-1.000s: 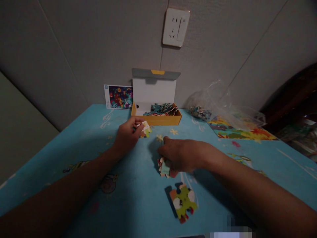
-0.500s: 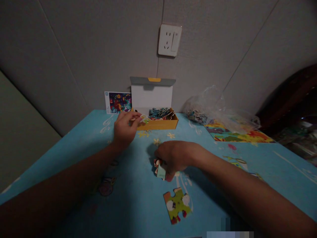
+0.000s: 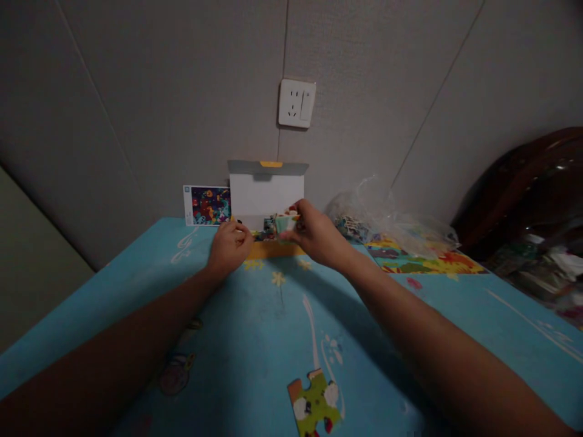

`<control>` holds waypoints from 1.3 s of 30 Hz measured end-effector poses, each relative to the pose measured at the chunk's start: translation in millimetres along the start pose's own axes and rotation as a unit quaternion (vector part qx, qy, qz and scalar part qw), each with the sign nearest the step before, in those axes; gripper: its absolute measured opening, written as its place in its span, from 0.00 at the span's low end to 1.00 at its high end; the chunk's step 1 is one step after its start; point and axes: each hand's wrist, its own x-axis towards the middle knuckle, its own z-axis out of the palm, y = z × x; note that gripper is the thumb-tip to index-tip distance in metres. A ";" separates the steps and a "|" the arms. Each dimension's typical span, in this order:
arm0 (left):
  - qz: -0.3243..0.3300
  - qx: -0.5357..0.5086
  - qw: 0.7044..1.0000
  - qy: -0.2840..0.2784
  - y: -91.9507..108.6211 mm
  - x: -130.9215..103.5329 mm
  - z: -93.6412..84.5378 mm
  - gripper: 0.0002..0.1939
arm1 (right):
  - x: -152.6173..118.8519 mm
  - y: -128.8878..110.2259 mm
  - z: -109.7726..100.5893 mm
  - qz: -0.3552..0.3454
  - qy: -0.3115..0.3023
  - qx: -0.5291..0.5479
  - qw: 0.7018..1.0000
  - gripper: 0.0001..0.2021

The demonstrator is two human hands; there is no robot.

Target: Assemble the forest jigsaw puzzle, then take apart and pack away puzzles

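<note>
My right hand (image 3: pixel 314 233) is closed on a few puzzle pieces (image 3: pixel 285 223), held over the right part of the open yellow box (image 3: pixel 277 249). The visible piece has a pale green area and some red and white. My left hand (image 3: pixel 231 246) is at the left end of the box, its fingers curled together; what they pinch, if anything, is hidden. Dark puzzle pieces (image 3: pixel 268 227) show inside the box between my hands. One green puzzle piece (image 3: pixel 316 403) with white sheep lies by itself near the front of the table.
A picture card (image 3: pixel 210 205) leans on the wall left of the raised white box lid (image 3: pixel 268 194). To the right, a clear plastic bag (image 3: pixel 364 209) with puzzle pieces rests partly on a colourful picture sheet (image 3: pixel 423 258). A wall socket (image 3: pixel 297 103) is above.
My right hand has picked the puzzle pieces up off the table and carried them forward to the box. My left hand's fingers have curled at the box, and its piece is out of sight.
</note>
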 end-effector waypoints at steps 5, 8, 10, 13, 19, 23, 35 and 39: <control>0.005 -0.049 0.998 0.029 -6.4 3.1 3.8 0.18 | 2.3 3.5 7.7 0.060 0.048 -0.152 0.985 0.35; -0.006 -0.068 0.997 0.033 -12.4 2.5 5.1 0.18 | -24.8 -26.1 -8.8 0.037 -0.186 -0.219 0.957 0.27; -0.016 -0.084 0.996 0.038 -17.6 3.1 5.5 0.17 | -49.7 -52.1 -13.3 0.012 -0.385 -0.213 0.898 0.28; -0.038 -0.113 0.992 0.048 -27.3 5.6 6.3 0.17 | -81.0 -82.0 -1.3 -0.044 -0.455 -0.208 0.865 0.21; -0.085 -0.169 0.980 0.067 -39.0 8.1 6.5 0.15 | -91.8 -94.5 8.3 -0.096 -0.457 -0.177 0.866 0.09; -0.091 -0.195 0.975 0.062 -37.0 7.4 5.7 0.15 | -90.0 -98.0 -1.8 -0.127 -0.449 -0.214 0.858 0.09; -0.024 -0.245 0.969 0.030 -24.0 5.4 -1.7 0.16 | -36.0 -51.8 -5.3 -0.133 -0.289 -0.088 0.944 0.07; 0.024 -0.263 0.964 0.007 -16.2 4.5 -4.6 0.18 | -3.3 -10.3 3.1 -0.019 0.005 -0.108 0.994 0.14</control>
